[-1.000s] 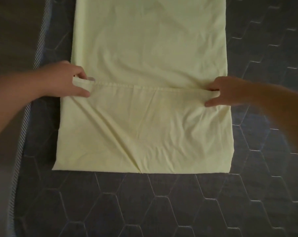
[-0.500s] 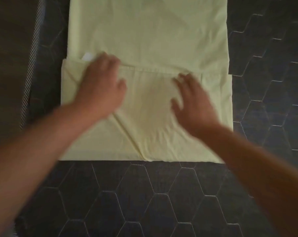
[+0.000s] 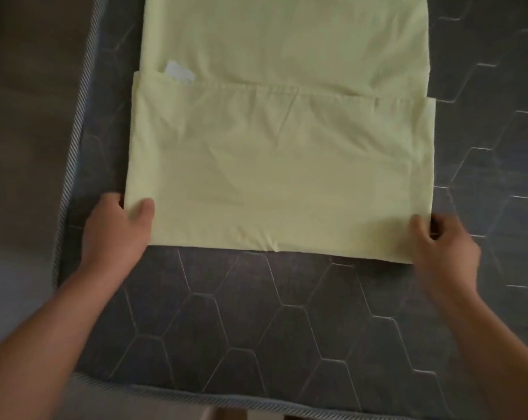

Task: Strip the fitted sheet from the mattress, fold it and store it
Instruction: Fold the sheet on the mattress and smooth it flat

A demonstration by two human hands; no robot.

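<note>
The pale yellow fitted sheet (image 3: 280, 165) lies folded into a long strip on the dark grey mattress (image 3: 256, 322), its near end doubled back over itself. My left hand (image 3: 117, 228) grips the near left corner of that fold, thumb on top. At the near right corner my right hand (image 3: 444, 241) pinches the fold's edge, thumb on the cloth and fingers beside it. A white label (image 3: 179, 72) peeks out at the folded flap's far left edge.
The mattress has a hexagon quilted top and a striped piped border (image 3: 74, 125) along its left and near edges. Brown floor (image 3: 29, 116) lies to the left of the bed. The sheet strip runs away past the top of the view.
Both hands let go of the flap's far edge, passed flat over the folded cloth, then drew back and took hold of the two near corners.
</note>
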